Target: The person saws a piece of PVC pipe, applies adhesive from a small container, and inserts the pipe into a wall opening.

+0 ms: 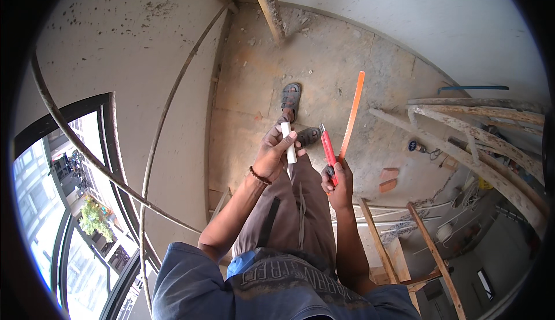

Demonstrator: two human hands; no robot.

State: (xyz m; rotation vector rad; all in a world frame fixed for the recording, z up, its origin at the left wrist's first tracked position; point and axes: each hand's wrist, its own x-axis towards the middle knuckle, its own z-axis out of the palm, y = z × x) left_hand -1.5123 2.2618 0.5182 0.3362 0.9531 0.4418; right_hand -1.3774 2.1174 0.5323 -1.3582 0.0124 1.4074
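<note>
My left hand [272,153] is closed around a short white piece of plastic pipe [288,142], with the thumb lying across it. A beaded bracelet [259,175] circles that wrist. To the right, my right hand [341,182] grips two things at once. One is a red-handled tool [329,149] with a grey metal tip, which looks like a utility knife. The other is a long, thin orange hacksaw blade [353,114] with a finely notched edge, pointing away from me. Both tools stay apart from the white pipe. The fingers partly cover their lower ends.
Dusty floor [260,60] lies beneath my sandals [291,100]. A wooden post [267,8] stands ahead. Rough poles [480,123] and broken brick pieces [388,180] lie at right. Bent conduits [165,109] run along the left wall beside a window [75,216].
</note>
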